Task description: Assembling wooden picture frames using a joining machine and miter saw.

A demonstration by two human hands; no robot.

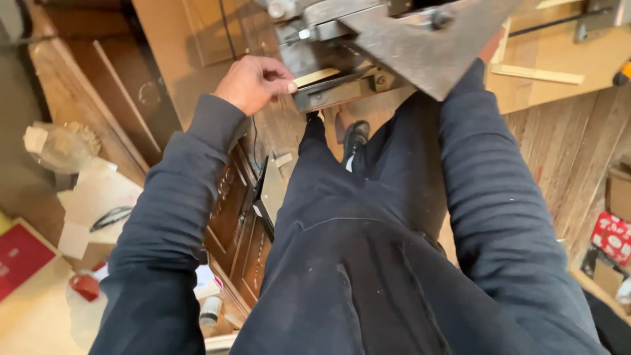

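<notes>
My left hand point(255, 82) is closed on the end of a thin pale wooden strip point(315, 77), pinching it between thumb and fingers against the base of a grey metal machine point(401, 39). The strip lies on the machine's dark lower bed point(338, 92). My right arm, in a dark sleeve point(490, 197), reaches up behind the machine's angled metal plate, and that hand is hidden behind it. My dark trousers and one black shoe point(355, 137) fill the middle of the view.
Carved dark wooden panels point(236, 223) lean at my left leg. A wooden bench top point(559, 52) with a loose pale strip point(536, 74) lies at the upper right. Paper scraps, a clear bowl point(56, 148) and a red box point(20, 253) sit at left; patterned red wrapping point(611, 236) at right.
</notes>
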